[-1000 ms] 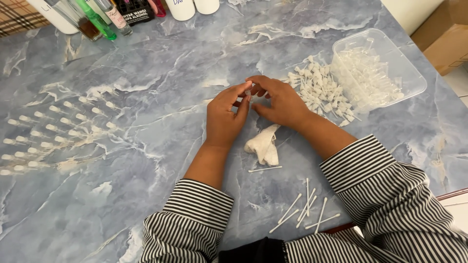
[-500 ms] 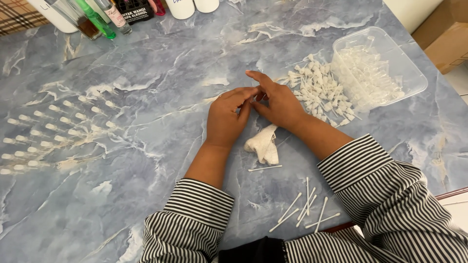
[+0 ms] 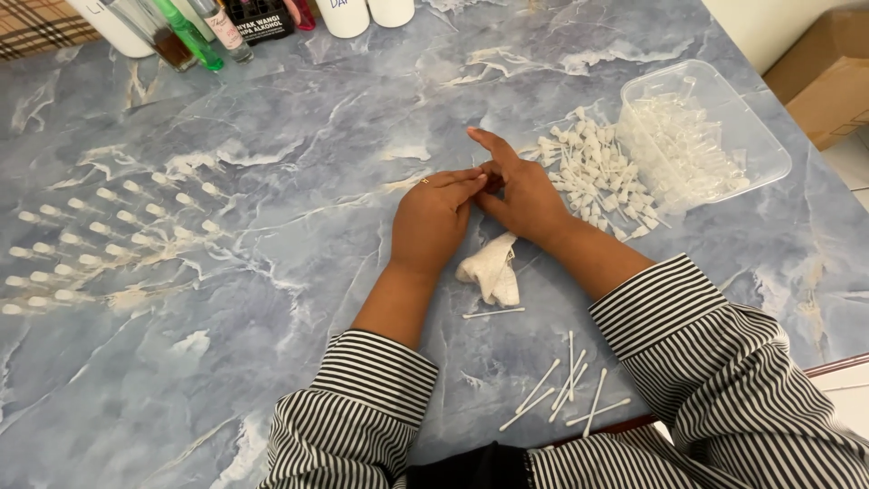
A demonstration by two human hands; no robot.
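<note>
Both hands meet over the middle of the blue marbled counter (image 3: pixel 272 109). The left hand (image 3: pixel 433 222) and right hand (image 3: pixel 520 195) pinch fingertips together around something too small to make out; the right forefinger points up.

A crumpled white cloth (image 3: pixel 491 269) lies just below the wrists, with one thin stick (image 3: pixel 493 313) beside it and more sticks (image 3: pixel 566 389) nearer the striped sleeves.

Right of the hands, a heap of small white caps (image 3: pixel 593 172) touches a clear tray (image 3: pixel 765 145) holding clear little tubes (image 3: pixel 688 136).

Rows of small white pieces (image 3: pixel 109 235) line the left side. Bottles (image 3: pixel 195 32) at the far edge are cut off.
</note>
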